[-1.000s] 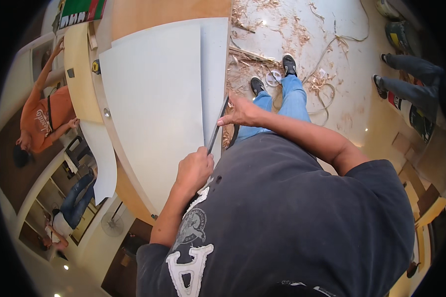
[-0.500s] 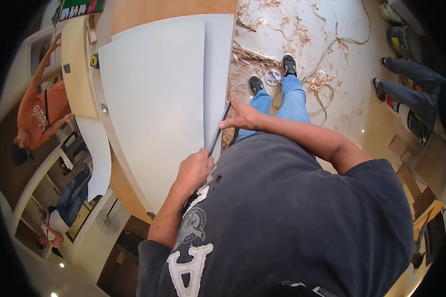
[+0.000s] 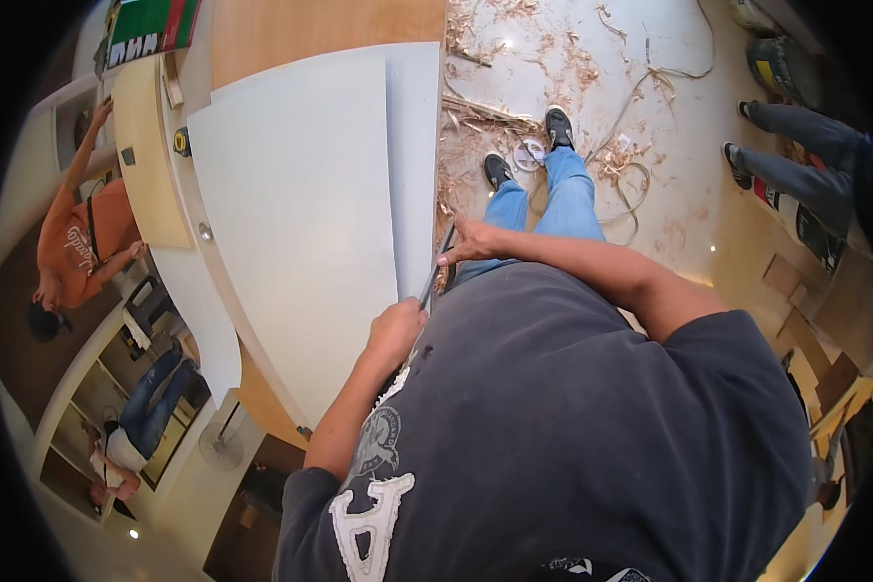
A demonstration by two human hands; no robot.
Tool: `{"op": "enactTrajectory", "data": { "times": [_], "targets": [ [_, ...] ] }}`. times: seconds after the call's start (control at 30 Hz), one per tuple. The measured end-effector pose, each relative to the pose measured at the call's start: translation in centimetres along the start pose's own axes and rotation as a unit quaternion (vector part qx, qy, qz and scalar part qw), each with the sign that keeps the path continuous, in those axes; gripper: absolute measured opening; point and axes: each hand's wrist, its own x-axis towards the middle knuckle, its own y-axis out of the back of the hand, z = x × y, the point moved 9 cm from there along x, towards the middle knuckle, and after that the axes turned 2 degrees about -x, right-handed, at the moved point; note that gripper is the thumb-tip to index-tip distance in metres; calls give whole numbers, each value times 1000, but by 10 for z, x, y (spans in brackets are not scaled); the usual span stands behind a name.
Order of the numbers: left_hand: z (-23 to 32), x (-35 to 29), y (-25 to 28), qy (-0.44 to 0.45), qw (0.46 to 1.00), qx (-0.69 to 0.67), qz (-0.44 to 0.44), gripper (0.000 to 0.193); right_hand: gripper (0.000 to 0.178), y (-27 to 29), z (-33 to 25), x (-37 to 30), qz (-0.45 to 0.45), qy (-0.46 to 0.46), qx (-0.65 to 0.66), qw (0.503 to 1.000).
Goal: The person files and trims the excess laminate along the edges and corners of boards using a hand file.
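A long, narrow, dark flat bar that looks like a file lies slantwise along the near edge of the panelled work surface, close to my body. My left hand is closed around its lower end. Toward the upper end, my right hand grips it with the thumb on one side and the fingers partly hidden behind. Beside the bar, a large white sheet lies on another pale sheet, which borders the edge. Where the bar touches the edge is hard to make out.
Wood shavings and a cable litter the floor. A yellow-and-black tape measure sits past the white sheet. Across the table, a person in an orange shirt touches a wooden panel. Another person's legs and a bucket are at right.
My hands have come slightly closer together on the bar, which stands a little steeper in view. The whole view has shifted a bit. Across the table, the person's wooden panel appears lower.
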Motion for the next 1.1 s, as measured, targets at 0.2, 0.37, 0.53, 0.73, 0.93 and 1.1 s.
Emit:
{"op": "enactTrajectory", "data": {
  "times": [0.2, 0.37, 0.53, 0.73, 0.93, 1.1],
  "targets": [
    [4, -1, 0, 36, 997, -68, 0, 36, 123, 78, -46, -21, 124, 46, 178, 975],
    [20, 11, 21, 11, 999, -33, 7, 36, 123, 143, -141, -25, 317, 152, 112, 929],
    [44, 9, 35, 10, 998, -56, 25, 40, 126, 125, -158, -30, 256, 57, 113, 958],
    [50, 16, 50, 15, 998, -56, 39, 40, 125, 107, -159, -48, 136, 96, 228, 959],
    [76, 12, 96, 0, 977, -208, 50, 27, 129, 190, -122, -65, 310, 131, 28, 941],
    [109, 24, 158, -32, 974, -208, 85, 24, 110, 214, -131, -36, 340, 201, -40, 918]
  ]
}}
